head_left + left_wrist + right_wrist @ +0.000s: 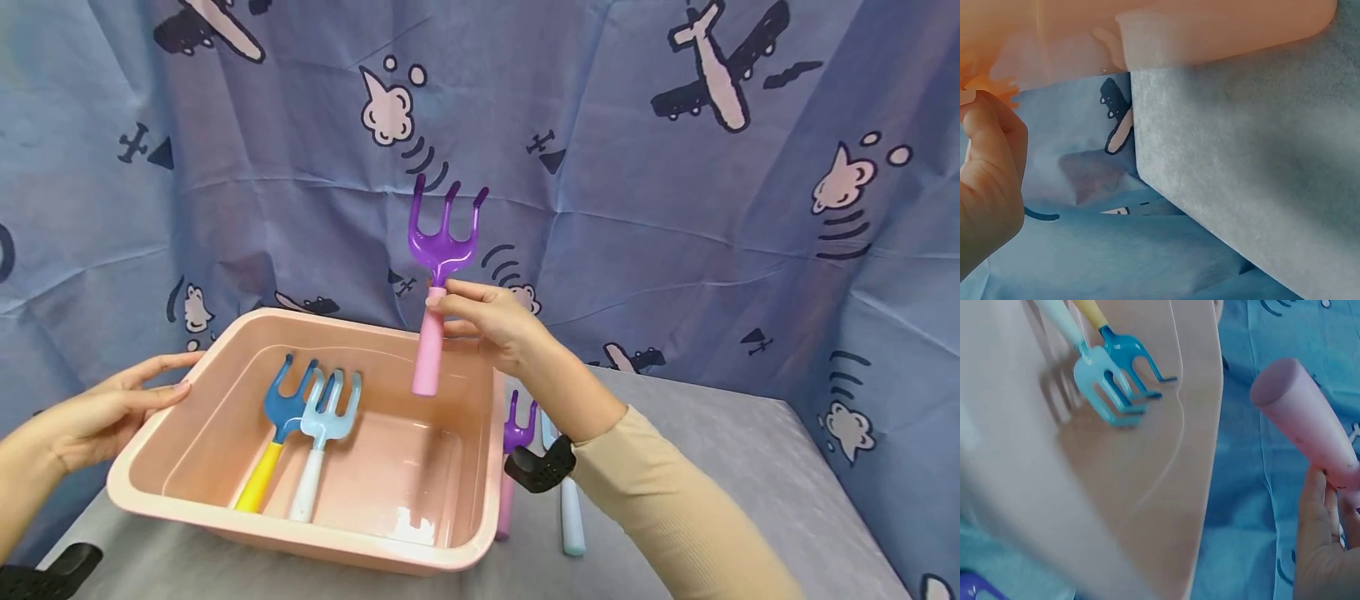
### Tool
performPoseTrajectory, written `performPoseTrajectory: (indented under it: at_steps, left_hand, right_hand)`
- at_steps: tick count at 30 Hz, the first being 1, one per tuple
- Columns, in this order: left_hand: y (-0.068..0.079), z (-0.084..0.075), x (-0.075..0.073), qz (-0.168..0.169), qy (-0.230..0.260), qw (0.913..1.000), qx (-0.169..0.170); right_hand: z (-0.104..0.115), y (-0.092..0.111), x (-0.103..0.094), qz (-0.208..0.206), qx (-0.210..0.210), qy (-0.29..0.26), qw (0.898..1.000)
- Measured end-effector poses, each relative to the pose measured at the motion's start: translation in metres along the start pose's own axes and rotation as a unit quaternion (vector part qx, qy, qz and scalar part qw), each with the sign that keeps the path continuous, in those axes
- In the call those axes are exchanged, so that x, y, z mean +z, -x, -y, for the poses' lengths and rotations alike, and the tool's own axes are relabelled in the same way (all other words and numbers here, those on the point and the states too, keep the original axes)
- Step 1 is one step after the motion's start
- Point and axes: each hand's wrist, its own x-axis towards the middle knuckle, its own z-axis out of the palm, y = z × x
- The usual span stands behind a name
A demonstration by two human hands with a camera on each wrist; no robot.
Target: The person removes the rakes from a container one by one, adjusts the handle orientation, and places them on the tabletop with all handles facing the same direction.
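My right hand (498,321) pinches the pink handle of a purple three-pronged garden fork (442,250), prongs up, over the right back part of a pink plastic basin (315,542). In the right wrist view the end of that pink handle (1300,412) points toward the camera. My left hand (112,408) grips the basin's left rim, and the basin is tilted toward me. Inside it lie a blue fork with a yellow handle (260,477) and a light blue fork with a white handle (307,483), side by side on the left.
On the grey table (675,467), right of the basin, lie another purple fork (519,429) and a light blue-handled tool (572,517), both partly hidden by the basin or my right wrist. A blue curtain with printed planes (600,208) hangs behind.
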Motion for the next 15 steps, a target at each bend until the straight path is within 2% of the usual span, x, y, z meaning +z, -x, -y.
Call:
performPoseTrajectory:
  at_steps: [6, 12, 15]
  left_hand:
    - [0.0, -0.001, -0.002, 0.007, -0.005, 1.0, -0.002]
    - [-0.001, 0.0, -0.002, 0.009, 0.005, 0.9999, -0.004]
    - [-0.003, 0.001, -0.002, 0.003, 0.0, 1.0, -0.003]
  right_hand:
    - [0.006, 0.007, -0.028, -0.014, -0.002, -0.006, 1.0]
    - [0.009, 0.015, -0.053, 0.008, -0.009, 0.003, 1.0]
    - [0.01, 0.02, -0.063, 0.017, -0.018, 0.025, 0.999]
